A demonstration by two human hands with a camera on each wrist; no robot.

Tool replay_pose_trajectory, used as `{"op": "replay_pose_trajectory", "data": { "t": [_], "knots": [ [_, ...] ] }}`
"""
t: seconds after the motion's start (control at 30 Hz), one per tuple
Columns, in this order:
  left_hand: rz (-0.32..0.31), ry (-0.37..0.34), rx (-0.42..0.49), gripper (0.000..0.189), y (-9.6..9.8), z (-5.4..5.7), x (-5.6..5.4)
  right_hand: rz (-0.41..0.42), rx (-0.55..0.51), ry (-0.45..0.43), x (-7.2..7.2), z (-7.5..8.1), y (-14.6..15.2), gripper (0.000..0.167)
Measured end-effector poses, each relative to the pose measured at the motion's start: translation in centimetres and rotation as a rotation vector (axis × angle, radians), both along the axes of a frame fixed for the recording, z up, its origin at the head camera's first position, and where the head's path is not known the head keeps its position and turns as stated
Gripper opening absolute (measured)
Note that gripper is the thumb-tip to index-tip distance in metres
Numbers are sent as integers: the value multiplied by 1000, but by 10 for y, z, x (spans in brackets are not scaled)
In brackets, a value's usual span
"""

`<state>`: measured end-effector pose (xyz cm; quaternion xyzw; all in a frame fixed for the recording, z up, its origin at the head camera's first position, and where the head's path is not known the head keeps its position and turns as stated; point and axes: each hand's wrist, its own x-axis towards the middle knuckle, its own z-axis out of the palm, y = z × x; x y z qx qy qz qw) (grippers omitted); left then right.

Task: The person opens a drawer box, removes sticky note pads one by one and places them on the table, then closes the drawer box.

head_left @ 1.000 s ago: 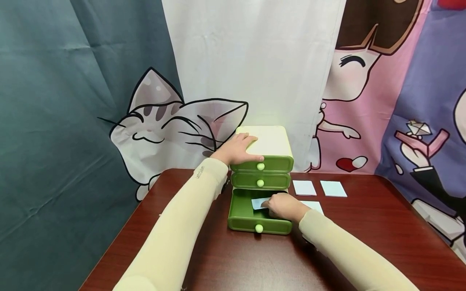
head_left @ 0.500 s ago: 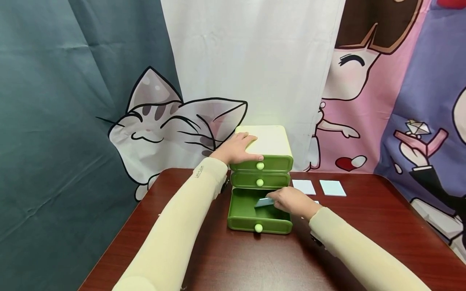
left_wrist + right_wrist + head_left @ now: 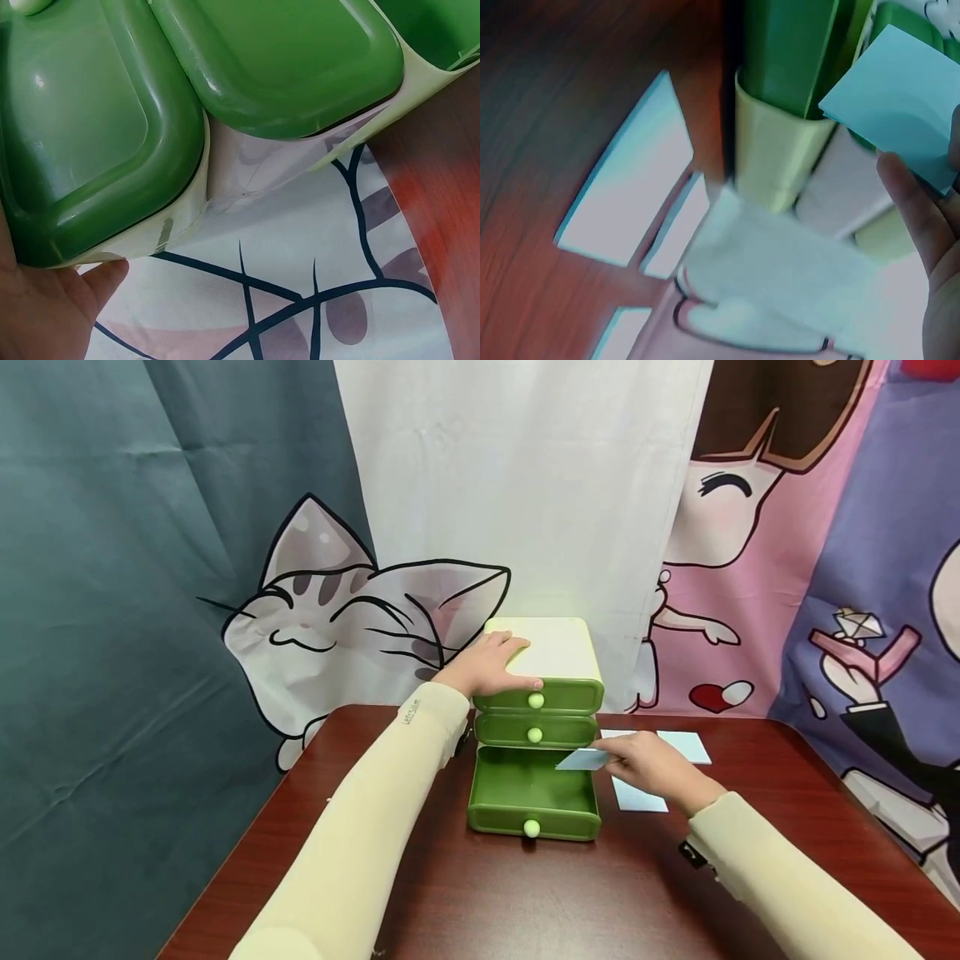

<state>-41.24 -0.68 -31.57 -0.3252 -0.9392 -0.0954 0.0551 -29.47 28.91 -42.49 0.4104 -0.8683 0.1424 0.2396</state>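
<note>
A small three-tier drawer unit [image 3: 558,647], cream with green drawers, stands on the table. My left hand [image 3: 489,667] rests on its upper left corner, fingers spread over the top and thumb along the front of the top drawer. The bottom drawer [image 3: 506,820] is pulled out and looks bare inside; the upper two are closed. Just right of that drawer, raised above it, my right hand [image 3: 663,768] pinches a light blue sticky note pad [image 3: 581,759] between thumb and fingers. In the right wrist view the pad [image 3: 896,105] tilts in front of the unit's side.
On the table right of the unit lie a near pad [image 3: 640,797], a far right pad [image 3: 686,746] and a third pad [image 3: 615,733] partly covered by my right hand. A printed cloth backdrop [image 3: 525,485] hangs behind the brown table [image 3: 480,893].
My right hand has lifted the light blue pad out of the bottom drawer and moved up and to the right with it. My left hand has stayed on the unit.
</note>
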Motion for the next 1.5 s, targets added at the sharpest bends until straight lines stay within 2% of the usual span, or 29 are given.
{"op": "replay_pose_trajectory", "data": {
  "t": [0.13,0.4,0.53,0.83,1.13,1.33,1.5],
  "knots": [
    [-4,-6,1,93,0,-1,-1,-51,-29,35,8,3,23,31],
    [-8,6,6,93,1,0,0,-147,26,79,21,-3,72,34],
    [-8,9,1,93,2,1,-1,-194,70,43,24,-12,95,35],
    [-9,0,-6,95,2,0,-3,-362,191,-57,37,-32,132,32],
    [-10,7,9,93,0,0,-2,-358,222,-99,44,-46,144,32],
    [-6,0,12,94,0,-1,-4,-297,266,-181,48,-53,147,26],
    [3,1,9,95,0,-3,-5,-298,256,-249,49,-57,148,25]
  ]
}}
